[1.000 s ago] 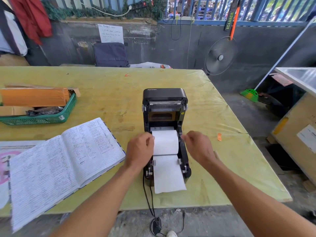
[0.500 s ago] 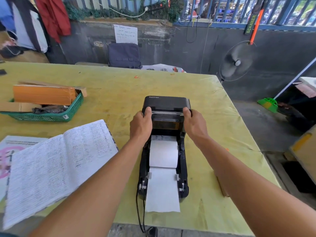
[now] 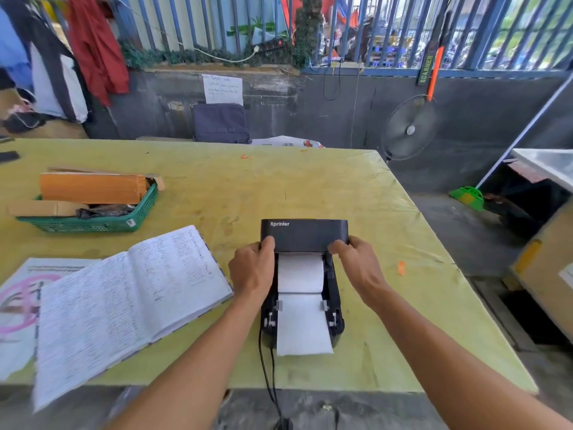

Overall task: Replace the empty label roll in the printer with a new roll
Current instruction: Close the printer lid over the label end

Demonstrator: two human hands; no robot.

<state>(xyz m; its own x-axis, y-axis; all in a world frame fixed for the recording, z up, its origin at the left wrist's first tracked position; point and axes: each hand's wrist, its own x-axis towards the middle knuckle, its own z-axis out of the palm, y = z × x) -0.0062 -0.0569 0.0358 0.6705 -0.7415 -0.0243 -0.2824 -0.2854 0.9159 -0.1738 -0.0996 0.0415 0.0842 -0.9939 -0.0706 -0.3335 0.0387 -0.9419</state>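
Note:
A black label printer sits near the table's front edge. Its lid, marked Xprinter, is tilted partway down over the body. A white label roll lies in the bay, and its paper runs forward over the front lip. My left hand grips the lid's left corner. On the right corner, my right hand holds the lid the same way.
An open handwritten notebook lies left of the printer. A green basket with cardboard boxes stands at the far left. The printer's black cables hang over the yellow-green table front edge. A fan stands beyond the far right corner.
My hands left the roll, went up to the raised lid and took its two corners. The lid has since come down toward the roll, hiding the print head.

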